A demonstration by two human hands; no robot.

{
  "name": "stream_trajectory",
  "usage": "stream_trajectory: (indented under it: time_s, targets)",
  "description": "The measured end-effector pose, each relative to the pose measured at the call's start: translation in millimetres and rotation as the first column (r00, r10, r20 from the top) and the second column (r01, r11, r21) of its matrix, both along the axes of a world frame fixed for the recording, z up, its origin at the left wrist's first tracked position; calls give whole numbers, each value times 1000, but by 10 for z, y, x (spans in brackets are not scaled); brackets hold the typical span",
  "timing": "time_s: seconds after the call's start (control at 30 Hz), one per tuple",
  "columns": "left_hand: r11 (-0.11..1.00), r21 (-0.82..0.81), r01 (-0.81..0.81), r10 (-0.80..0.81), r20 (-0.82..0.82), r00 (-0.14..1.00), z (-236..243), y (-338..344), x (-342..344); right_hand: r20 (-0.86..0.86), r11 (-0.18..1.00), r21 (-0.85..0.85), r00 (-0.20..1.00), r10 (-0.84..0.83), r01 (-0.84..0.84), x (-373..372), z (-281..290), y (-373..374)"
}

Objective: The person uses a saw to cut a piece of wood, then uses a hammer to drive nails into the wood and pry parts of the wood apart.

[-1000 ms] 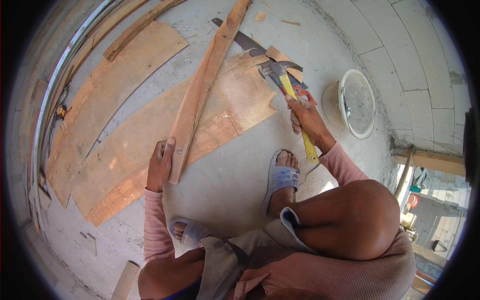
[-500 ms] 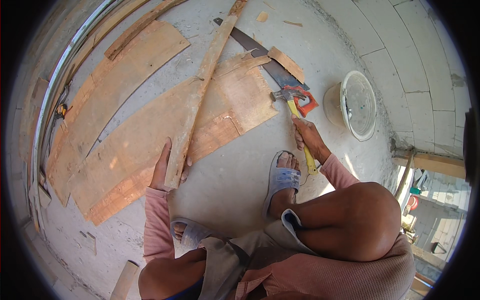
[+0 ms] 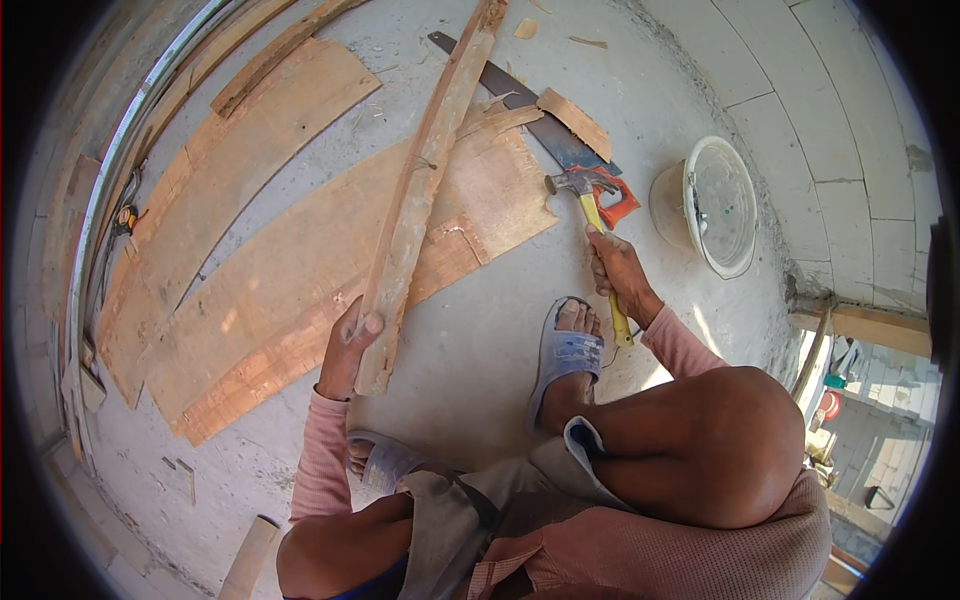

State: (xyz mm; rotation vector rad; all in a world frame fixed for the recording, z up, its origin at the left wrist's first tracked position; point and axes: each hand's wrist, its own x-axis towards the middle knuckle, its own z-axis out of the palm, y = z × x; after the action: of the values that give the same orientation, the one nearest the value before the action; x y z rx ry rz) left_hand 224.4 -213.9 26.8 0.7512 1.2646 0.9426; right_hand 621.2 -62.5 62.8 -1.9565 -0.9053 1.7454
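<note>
You are gripping the hammer by its yellow handle, your right hand wrapped tight around the shaft, with the steel head lying over the handsaw's orange handle on the concrete floor. The handle's lower end is sticking out below your fist, just beside your right foot in its grey sandal. Your left hand is holding the near end of the long wooden batten, thumb over its top face and fingers curled around its edge. The batten is running away from you, lying across the wide, thin plywood sheet and crossing over the handsaw's dark blade at the far end. A small wood offcut is resting on that blade. Another plywood sheet is lying further to your left. A white bucket is tipped on its side to the right of the hammer, near the block wall.
</note>
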Motion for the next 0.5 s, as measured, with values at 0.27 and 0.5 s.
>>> stream_trajectory:
  time_s: [0.27, 0.5]
  targets:
    - [989, -147, -18, -31, -325, 945, 768, -1054, -540, -97, 989, 119, 990, 103, -91, -238, 463, 213]
    - [976, -218, 8, -146, -626, 766, 1371, -1154, -762, 71, 849, 325, 906, 417, -416, -887, 1005, 601]
